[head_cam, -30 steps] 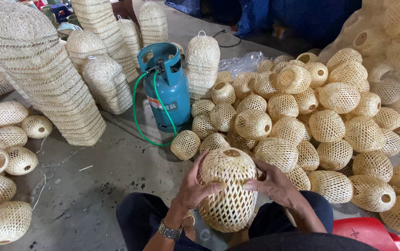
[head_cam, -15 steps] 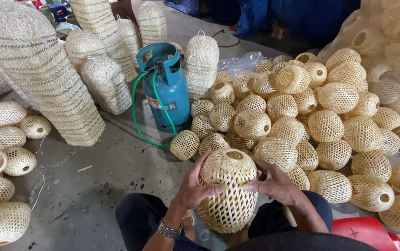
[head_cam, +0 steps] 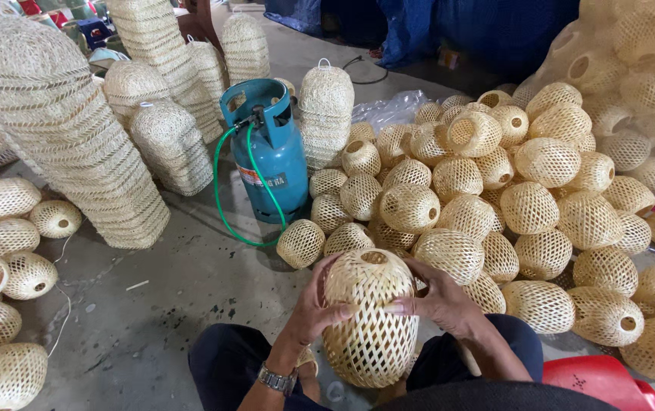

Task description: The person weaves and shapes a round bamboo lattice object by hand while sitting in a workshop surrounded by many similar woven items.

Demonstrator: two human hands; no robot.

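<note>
A round woven bamboo lampshade (head_cam: 370,320) stands upright between my knees, its open ring at the top. My left hand (head_cam: 317,306) cups its left side, fingers spread over the weave, a metal watch on the wrist. My right hand (head_cam: 435,295) grips the right side near the top rim. Both hands hold the same lampshade.
A big heap of similar woven lampshades (head_cam: 525,205) lies to the right. A blue gas cylinder (head_cam: 269,149) with a green hose (head_cam: 224,213) stands ahead. Tall stacks of woven shades (head_cam: 68,129) rise at the left, more loose shades (head_cam: 7,251) beside them. A red stool (head_cam: 597,380) is at lower right.
The lampshade has turned slightly in my hands and my fingers have shifted on its weave. Nothing else moved.
</note>
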